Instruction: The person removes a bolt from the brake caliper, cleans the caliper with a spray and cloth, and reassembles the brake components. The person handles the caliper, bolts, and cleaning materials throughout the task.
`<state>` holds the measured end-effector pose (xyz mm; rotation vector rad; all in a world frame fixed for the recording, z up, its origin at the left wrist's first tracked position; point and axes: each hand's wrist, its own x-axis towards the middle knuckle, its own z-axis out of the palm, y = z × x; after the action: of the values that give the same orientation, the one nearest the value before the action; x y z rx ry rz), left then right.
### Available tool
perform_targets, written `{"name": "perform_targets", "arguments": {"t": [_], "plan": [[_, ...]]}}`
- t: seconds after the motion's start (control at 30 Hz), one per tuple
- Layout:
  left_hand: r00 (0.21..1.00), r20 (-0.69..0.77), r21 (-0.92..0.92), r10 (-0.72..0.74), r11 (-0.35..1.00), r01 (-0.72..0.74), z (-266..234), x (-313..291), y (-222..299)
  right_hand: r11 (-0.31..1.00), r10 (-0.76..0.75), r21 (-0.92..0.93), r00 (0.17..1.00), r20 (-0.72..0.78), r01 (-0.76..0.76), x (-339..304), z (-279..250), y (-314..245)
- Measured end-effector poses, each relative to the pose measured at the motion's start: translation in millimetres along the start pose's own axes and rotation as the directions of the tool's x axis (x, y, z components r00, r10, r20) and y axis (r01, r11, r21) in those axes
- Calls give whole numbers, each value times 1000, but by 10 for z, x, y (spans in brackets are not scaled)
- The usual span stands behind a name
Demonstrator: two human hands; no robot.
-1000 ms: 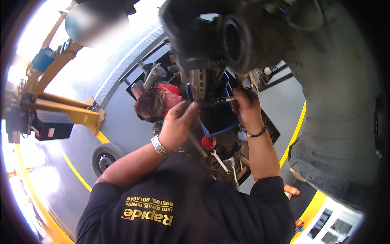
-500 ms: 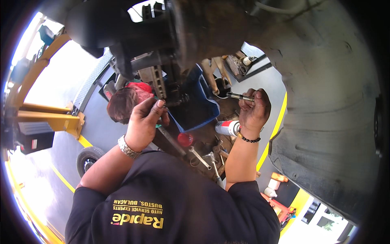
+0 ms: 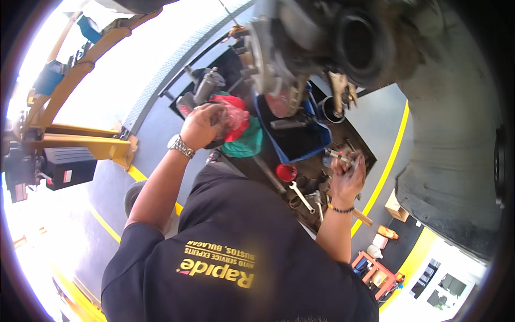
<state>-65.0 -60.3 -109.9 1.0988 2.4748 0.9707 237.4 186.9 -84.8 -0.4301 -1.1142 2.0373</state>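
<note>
My right hand [image 3: 347, 177] is closed around a short, shiny metal rod [image 3: 333, 154], whose end points left past my fingertips. It hovers by the right corner of a blue tray [image 3: 328, 137]. My left hand [image 3: 203, 126] is over a red cloth [image 3: 234, 112] beside a green cloth [image 3: 249, 140]. Its fingers are dark and blurred, and whether they grip anything is hidden. A combination wrench [image 3: 302, 197] and a round red cap [image 3: 286, 172] lie between my arms on the dark work table [image 3: 359, 140].
Overhead, a wheel hub assembly [image 3: 359, 45] hangs close to the table. A large grey wheel-well liner [image 3: 445, 139] fills the right. Gloves [image 3: 341, 91] and a black cup [image 3: 328, 111] are behind the tray. A yellow lift arm [image 3: 80, 140] stands at left.
My view has shifted, showing more of the table. My left hand has moved from beneath the hub parts to the red cloth. My right hand still holds the rod, now lower beside the tray.
</note>
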Motion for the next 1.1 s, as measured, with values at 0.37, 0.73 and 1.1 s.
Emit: {"name": "perform_targets", "arguments": {"t": [0.37,0.73,1.1], "plan": [[971,202,277,129,943,-183,96,-43,-1117,767,431,-379,853,-294,-519,-666,447,1529],[942,68,208,330,918,-337,-422,328,-1145,355,113,-924,987,-110,-143,-117,1048,2454],[931,314,430,184,847,-313,218,3328,-1397,258,111,-944,977,-182,-205,-251,1135,2430]]}}
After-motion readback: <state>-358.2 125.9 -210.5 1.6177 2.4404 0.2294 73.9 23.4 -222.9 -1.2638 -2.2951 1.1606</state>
